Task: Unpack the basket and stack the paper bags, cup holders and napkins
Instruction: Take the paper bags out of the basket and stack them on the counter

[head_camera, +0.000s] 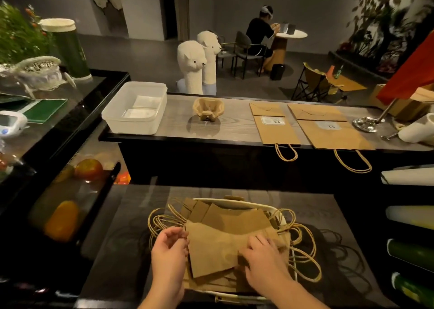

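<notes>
Brown kraft paper bags (220, 245) are piled flat in the white basket (258, 207) on the near counter (328, 214), with twine handles (305, 257) spilling over both sides. The top bag's left edge is met by the left hand (168, 254), fingers curled; a pinch cannot be confirmed. The right hand (263, 261) is laid flat on the pile, fingers spread. Bags are judged light, floppy and crease-prone. They are best taken at a folded edge, not by the handles, which look tangled.
</notes>
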### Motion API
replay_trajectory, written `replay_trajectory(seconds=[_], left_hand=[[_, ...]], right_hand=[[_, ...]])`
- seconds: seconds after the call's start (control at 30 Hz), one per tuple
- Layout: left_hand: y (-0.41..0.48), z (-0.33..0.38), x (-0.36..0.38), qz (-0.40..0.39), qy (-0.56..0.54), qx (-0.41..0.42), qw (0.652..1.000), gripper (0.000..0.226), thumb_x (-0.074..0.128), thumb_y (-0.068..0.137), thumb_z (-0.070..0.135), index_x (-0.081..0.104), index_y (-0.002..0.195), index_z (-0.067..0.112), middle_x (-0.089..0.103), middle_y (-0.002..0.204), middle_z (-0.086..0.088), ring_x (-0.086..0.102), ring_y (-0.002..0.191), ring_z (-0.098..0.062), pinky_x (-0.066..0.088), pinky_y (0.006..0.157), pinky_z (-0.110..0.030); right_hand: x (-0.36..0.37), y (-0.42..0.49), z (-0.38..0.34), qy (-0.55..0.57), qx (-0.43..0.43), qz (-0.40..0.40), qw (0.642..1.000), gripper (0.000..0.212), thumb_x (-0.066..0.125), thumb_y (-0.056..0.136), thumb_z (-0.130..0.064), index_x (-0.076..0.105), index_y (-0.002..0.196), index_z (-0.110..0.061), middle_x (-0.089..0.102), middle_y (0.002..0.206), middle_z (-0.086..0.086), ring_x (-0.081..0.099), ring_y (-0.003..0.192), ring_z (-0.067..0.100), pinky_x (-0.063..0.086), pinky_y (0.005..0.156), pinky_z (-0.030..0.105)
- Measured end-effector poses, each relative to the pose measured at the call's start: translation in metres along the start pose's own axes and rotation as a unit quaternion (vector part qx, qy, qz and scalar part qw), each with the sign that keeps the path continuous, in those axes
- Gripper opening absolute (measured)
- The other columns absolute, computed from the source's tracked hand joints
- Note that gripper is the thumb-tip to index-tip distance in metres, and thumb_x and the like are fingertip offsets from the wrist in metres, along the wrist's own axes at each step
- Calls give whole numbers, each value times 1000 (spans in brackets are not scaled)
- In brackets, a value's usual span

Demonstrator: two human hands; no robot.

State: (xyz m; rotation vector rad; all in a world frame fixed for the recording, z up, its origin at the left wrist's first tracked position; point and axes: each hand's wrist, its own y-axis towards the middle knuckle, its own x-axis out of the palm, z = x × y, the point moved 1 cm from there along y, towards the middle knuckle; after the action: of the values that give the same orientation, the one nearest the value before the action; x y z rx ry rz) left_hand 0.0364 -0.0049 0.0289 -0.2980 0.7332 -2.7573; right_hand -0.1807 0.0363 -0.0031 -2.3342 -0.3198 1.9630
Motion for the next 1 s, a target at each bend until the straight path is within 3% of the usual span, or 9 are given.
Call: replay_trajectory(seconds=[0.1,0.17,0.37,0.43,0.53,0.7,0.8,0.9,1.0], left_hand=[[0,5,-4,28,-2,15,1000,25,54,93,-15,65,100,7,69,104,-21,60,80,-23,48,69,-34],[3,12,-12,55,-30,22,998,24,53,94,-13,65,101,8,69,107,-22,62,85,-26,50,75,-38],[2,27,-13,-84,7,51,995,32,63,94,-2,64,119,18,68,123,-13,65,104,-24,52,91,-41],[-17,29,5,-206,46,28,977,46,76,88,17,59,129,27,71,128,-2,67,114,-21,49,103,-43],[-43,32,32,-293,56,-17,954,45,77,87,23,58,127,27,77,117,3,70,113,-17,52,101,-40],[-43,29,32,-149,31,-17,988,20,58,100,4,63,114,19,75,110,-8,71,99,-24,57,79,-38],[-27,27,10,-65,5,-6,998,32,51,103,0,53,129,19,69,120,-10,67,103,-26,55,81,-41],[-12,28,-8,-7,10,11,1000,37,50,104,0,49,130,25,66,124,-12,65,108,-32,53,92,-50],[-7,32,-16,11,-16,26,999,33,52,103,-1,52,126,23,69,115,-9,66,106,-31,51,93,-48]], right_hand=[[18,-8,-3,4,-46,48,998,30,71,91,-23,73,120,-26,67,127,-12,57,127,10,35,116,33],[14,-9,3,43,-53,158,985,22,86,77,-24,76,95,-33,73,94,-21,69,91,-2,53,87,17],[-86,6,2,312,45,380,870,17,53,102,-15,61,87,-21,56,65,-10,54,58,6,41,51,17],[-113,8,-9,447,56,308,838,20,49,105,-19,63,91,-22,66,78,-6,63,73,8,51,59,21],[-115,13,-19,455,76,221,859,19,52,105,-25,67,93,-26,71,87,-8,67,84,6,60,72,32],[-77,15,-10,475,159,153,852,18,50,103,-42,58,119,-37,62,116,-21,60,115,8,52,86,24],[-43,8,3,222,120,-51,966,65,64,91,-52,35,148,-38,38,151,-19,35,143,13,36,115,40],[-21,4,9,44,72,-183,979,92,70,85,-46,16,159,-34,7,170,-2,-1,157,28,0,125,55],[-24,9,7,21,51,-179,982,73,70,84,-46,40,149,-33,37,159,-1,29,149,30,26,122,54]])
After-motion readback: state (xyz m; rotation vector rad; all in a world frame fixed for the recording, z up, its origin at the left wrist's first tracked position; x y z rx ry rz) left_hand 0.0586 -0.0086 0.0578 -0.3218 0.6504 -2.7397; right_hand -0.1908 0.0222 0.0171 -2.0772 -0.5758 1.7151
